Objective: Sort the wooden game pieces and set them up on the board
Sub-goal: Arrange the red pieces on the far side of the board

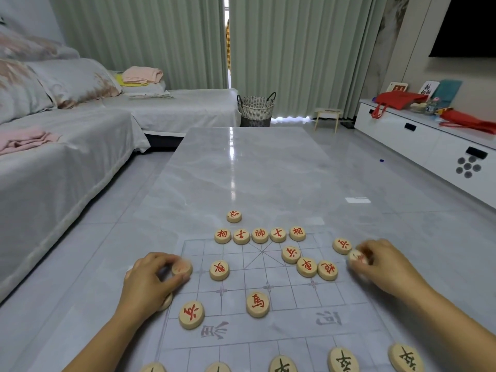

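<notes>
A clear plastic board sheet [295,328] with a printed grid lies on the grey marble table. Round wooden discs with red characters stand in a row [260,234] along its far edge, and more red ones are scattered across the far half. Black-marked discs [343,359] line the near edge. My left hand [150,280] pinches a red disc [182,267] at the board's left edge; another disc [166,302] peeks out under that palm. My right hand [381,264] grips a blurred red disc [357,256] at the board's right edge.
A lone red disc [234,216] sits on the table [255,170] beyond the board. A covered sofa [67,146] runs along the left, a white cabinet [429,146] along the right, and a woven basket [256,108] stands past the table's far end.
</notes>
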Demonstrator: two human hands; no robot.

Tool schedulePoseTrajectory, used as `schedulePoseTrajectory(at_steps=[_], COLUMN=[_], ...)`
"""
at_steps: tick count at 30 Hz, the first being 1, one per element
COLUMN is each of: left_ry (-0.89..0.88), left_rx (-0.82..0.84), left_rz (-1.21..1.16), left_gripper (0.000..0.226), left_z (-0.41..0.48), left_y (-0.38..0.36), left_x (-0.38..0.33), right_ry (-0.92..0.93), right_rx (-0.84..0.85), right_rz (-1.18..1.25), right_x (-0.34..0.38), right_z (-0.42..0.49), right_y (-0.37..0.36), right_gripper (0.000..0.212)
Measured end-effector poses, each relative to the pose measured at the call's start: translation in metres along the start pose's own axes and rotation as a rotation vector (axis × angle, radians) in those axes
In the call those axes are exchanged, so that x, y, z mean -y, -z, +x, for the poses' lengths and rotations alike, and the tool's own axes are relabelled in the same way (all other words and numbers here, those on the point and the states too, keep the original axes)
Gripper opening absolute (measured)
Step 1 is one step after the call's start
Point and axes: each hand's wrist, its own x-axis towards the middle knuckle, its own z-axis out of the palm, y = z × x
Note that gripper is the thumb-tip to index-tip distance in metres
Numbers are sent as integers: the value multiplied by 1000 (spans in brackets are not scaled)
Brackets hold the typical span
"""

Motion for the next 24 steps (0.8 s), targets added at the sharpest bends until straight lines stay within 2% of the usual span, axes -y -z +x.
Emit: schedulePoseTrajectory(at_steps=[4, 8, 14, 18, 24], left_ry=[4, 6, 10, 9, 14], left_rx=[6, 9, 5, 4, -7], left_rz=[1, -7, -1, -1, -13], left_gripper=[33, 32, 32, 31, 30], left_z=[0, 1, 2, 2, 1], left_y=[0, 0, 0, 0, 0], left_x=[1, 2, 3, 3, 2], right_ry=[127, 236, 212, 142, 155], right_rx=[-22, 67, 223, 180, 141], right_rz=[144, 72, -6, -10, -27], right_x=[20, 40, 41, 34, 33], right_z=[32, 60, 75, 76, 79], right_y=[4, -4, -15, -16, -23], right_gripper=[40, 41, 47, 60, 43])
